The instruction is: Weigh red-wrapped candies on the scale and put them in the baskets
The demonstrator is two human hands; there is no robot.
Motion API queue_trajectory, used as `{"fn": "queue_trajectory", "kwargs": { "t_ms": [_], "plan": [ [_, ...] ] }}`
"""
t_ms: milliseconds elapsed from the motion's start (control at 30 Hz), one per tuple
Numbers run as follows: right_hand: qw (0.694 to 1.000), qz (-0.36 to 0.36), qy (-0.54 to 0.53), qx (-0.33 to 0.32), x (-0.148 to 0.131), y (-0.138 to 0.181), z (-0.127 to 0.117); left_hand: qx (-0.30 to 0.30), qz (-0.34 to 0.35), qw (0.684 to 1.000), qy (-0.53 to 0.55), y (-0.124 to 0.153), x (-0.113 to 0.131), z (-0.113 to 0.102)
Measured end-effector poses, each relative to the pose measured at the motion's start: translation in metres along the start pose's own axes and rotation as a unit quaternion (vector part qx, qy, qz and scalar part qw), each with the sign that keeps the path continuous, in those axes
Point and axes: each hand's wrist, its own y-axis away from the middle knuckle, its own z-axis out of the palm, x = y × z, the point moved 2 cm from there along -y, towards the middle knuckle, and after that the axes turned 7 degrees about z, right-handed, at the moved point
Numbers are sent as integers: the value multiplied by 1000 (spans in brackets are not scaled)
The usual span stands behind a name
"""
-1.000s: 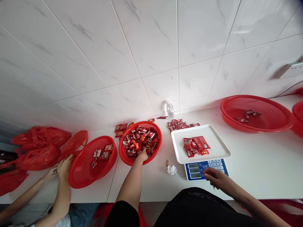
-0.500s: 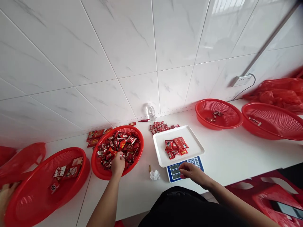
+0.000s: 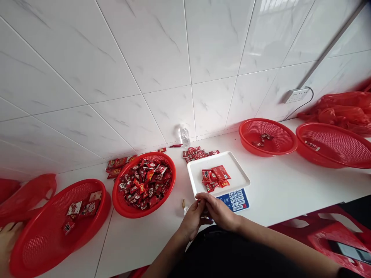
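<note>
My left hand [image 3: 192,221] and my right hand [image 3: 218,210] meet at the near edge of the scale, fingers curled together. Whatever lies between them is hidden. Just beyond, a white weighing tray [image 3: 236,170] carries several red snack packets [image 3: 222,173]. Below that tray shows the blue keypad of the digital scale [image 3: 238,200]; my hands cover its display. To the left stands a red plastic basket [image 3: 121,210] heaped with small red-wrapped snacks [image 3: 146,183]. A crumpled white tissue [image 3: 185,210] is partly behind my left hand, beside a small brown piece [image 3: 183,203].
Small red packets [image 3: 195,153] lie behind the tray near a clear bottle [image 3: 184,137]. Other red baskets stand at far left [image 3: 31,247] and right [image 3: 268,152], [image 3: 327,162] holding a few packets. Another person's hand [image 3: 10,239] is at the left edge.
My left hand has left the basket of snacks and moved right to meet my right hand. My right hand has shifted slightly left, and both now cover the scale's display.
</note>
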Motion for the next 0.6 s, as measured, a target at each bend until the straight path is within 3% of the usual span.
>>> {"fn": "queue_trajectory", "kwargs": {
  "t_ms": [100,200,267,367,467,600],
  "plan": [
    [990,-17,118,74,18,-8,-17,52,13,999,7,0,7,-13],
    [948,69,265,163,47,-27,-43,73,24,997,14,4,17,-23],
    [918,140,333,163,64,-43,-56,75,30,997,19,8,21,-28],
    [894,181,392,123,80,-64,-62,89,36,995,21,12,22,-31],
    [875,193,434,89,88,-77,-58,97,41,994,22,15,19,-31],
    [866,156,462,112,94,-80,-56,93,42,995,21,20,17,-30]
  ]
}}
